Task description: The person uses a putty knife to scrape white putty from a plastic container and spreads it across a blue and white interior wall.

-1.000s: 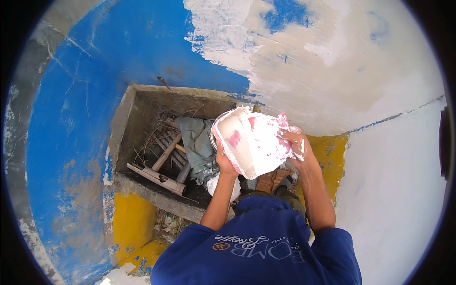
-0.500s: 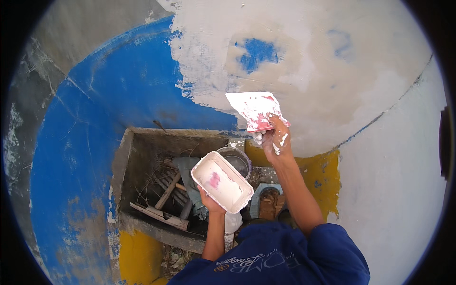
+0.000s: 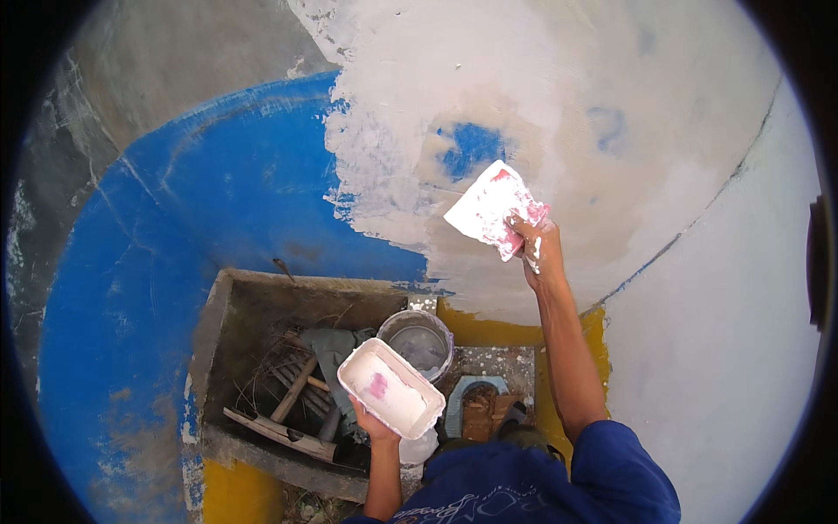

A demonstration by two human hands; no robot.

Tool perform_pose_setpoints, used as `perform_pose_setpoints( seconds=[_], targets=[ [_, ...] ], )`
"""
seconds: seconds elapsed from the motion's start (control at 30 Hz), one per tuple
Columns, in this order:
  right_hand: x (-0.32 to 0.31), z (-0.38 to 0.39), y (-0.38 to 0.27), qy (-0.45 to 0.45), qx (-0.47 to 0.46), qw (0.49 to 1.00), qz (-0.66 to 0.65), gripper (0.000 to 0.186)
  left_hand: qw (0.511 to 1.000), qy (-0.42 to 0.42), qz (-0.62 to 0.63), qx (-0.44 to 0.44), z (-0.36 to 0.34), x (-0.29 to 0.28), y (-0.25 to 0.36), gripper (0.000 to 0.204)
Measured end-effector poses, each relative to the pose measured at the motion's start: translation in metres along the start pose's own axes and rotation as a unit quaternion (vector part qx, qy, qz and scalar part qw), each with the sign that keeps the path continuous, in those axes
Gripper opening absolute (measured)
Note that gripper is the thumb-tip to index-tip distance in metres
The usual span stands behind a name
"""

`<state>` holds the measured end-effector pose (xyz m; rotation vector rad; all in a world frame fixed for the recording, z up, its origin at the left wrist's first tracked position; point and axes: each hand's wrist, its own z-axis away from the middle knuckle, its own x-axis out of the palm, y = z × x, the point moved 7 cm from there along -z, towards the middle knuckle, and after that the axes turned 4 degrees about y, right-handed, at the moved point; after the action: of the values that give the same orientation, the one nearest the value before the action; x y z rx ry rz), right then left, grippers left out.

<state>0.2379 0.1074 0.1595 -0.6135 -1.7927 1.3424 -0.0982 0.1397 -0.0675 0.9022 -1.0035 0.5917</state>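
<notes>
My right hand (image 3: 539, 248) is closed on the red edge of a flat putty spreader (image 3: 485, 205), whose blade is coated in white putty. White smears cover my thumb and fingers. The spreader is held up in front of the wall, just below a bare blue patch (image 3: 471, 150) in the pale coating. Lower down, my left hand (image 3: 375, 424) grips a rectangular putty tub (image 3: 417, 410) by its side. The tub is tilted, its inside is coated with off-white putty, and a pink stain shows on its bottom.
The wall is part blue paint (image 3: 253, 175), part whitish putty (image 3: 384, 131). Below stands a concrete trough (image 3: 218, 332) with sticks, a wooden-handled tool and grey cloth in it. A round grey bucket (image 3: 441, 336) is behind the tub. A pale blue arched object (image 3: 454, 410) lies beside my legs.
My right hand has risen and moved slightly right, turning the spreader so its blade points up and left. The tub sits slightly lower and further left in view; the view itself has shifted.
</notes>
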Motion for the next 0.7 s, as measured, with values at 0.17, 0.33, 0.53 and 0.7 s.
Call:
perform_pose_setpoints(
  seconds=[0.17, 0.33, 0.53, 0.7],
  targets=[
    [-0.018, 0.013, 0.037, 0.023, 0.099, 0.984, -0.149, 0.035, 0.999, -0.006, 0.028, -0.045, -0.008, -0.017, -0.014, 0.067],
    [-0.022, 0.021, 0.054, 0.019, 0.143, 0.932, -0.333, 0.021, 0.996, -0.039, 0.038, -0.064, -0.007, -0.012, -0.012, 0.068],
    [0.031, 0.034, 0.032, 0.030, 0.109, 0.945, -0.306, 0.016, 0.996, -0.048, 0.038, -0.059, -0.004, -0.003, 0.003, 0.066],
    [0.043, 0.020, 0.025, 0.117, 0.060, 0.966, -0.224, 0.019, 0.998, -0.040, 0.026, -0.037, 0.000, -0.013, 0.008, 0.063]
  ],
)
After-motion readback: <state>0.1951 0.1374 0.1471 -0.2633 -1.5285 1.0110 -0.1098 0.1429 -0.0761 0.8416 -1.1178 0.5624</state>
